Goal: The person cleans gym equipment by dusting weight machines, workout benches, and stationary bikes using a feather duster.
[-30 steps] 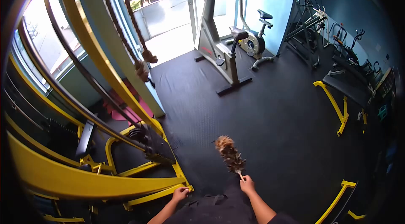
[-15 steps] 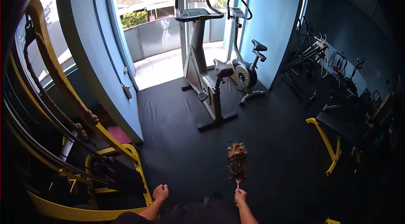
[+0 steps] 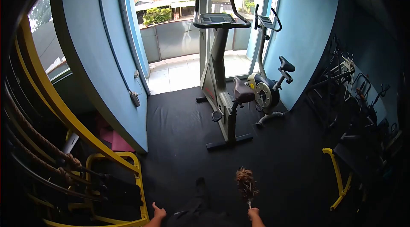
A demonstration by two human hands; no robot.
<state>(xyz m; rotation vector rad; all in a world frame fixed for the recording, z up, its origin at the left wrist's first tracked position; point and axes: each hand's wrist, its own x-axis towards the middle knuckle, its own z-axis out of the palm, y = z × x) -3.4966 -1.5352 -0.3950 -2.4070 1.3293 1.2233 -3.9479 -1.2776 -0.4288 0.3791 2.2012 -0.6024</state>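
In my right hand (image 3: 253, 212) is the thin handle of a brown feather duster (image 3: 246, 184), its feathers pointing forward over the floor. The fingers are closed round the handle. My left hand (image 3: 159, 212) holds nothing, with one digit stretched out from the rest, low in the view beside the yellow frame (image 3: 139, 184) of a gym machine. Ahead stands a grey exercise bike (image 3: 220, 73) with a dark saddle. Behind it, to the right, is a smaller exercise bike (image 3: 265, 92). Neither hand touches the bikes.
Black matting (image 3: 175, 141) covers the floor. Thick ropes (image 3: 38, 137) hang by the yellow machine at left. A wall socket (image 3: 135, 98) with a cable is on the blue wall. A bench with a yellow leg (image 3: 339, 184) and more machines stand at right. Glass doors open onto a tiled balcony (image 3: 179, 73).
I have come closer to the bikes, which now sit further right and larger. My left hand has loosened from a fist. Both hands are lower in view; the duster stays in my right hand.
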